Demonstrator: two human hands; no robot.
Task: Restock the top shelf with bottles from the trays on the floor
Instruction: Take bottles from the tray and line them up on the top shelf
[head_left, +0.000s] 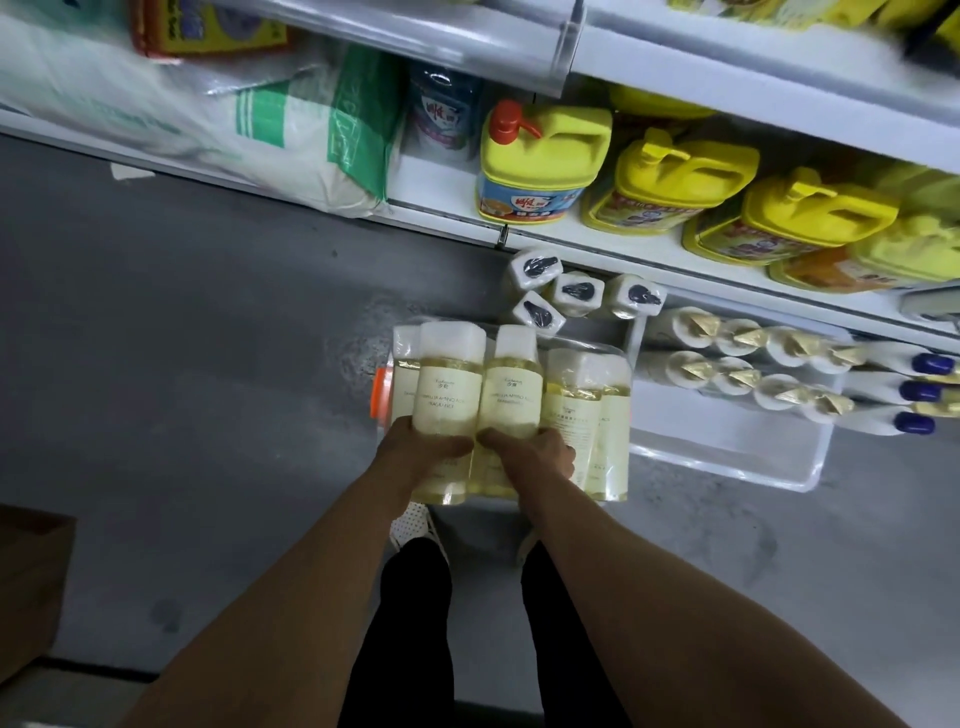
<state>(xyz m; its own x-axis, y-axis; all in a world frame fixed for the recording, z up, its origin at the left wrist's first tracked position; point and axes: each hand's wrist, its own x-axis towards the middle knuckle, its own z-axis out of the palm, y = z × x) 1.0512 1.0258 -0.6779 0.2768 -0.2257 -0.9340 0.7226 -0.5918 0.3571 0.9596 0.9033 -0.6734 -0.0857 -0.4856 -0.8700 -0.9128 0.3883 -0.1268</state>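
Two pale yellow bottles with white caps and cream labels are in my hands, side by side above the floor tray. My left hand (415, 452) grips the left bottle (449, 384) round its lower body. My right hand (535, 452) grips the right bottle (511, 387) the same way. Several more of these bottles (584, 410) stand wrapped in plastic in the clear tray (379, 387) beneath. A second clear tray (727, 452) to the right holds white bottles with gold tops (691, 366) and blue-capped bottles (917, 392).
White bottles with black pump tops (576, 293) stand behind the trays. The low shelf (597, 244) carries yellow detergent jugs (540, 161) and large white sacks (291, 130). A brown box (31, 582) sits on the grey floor at left. My legs and shoes (415, 525) are below.
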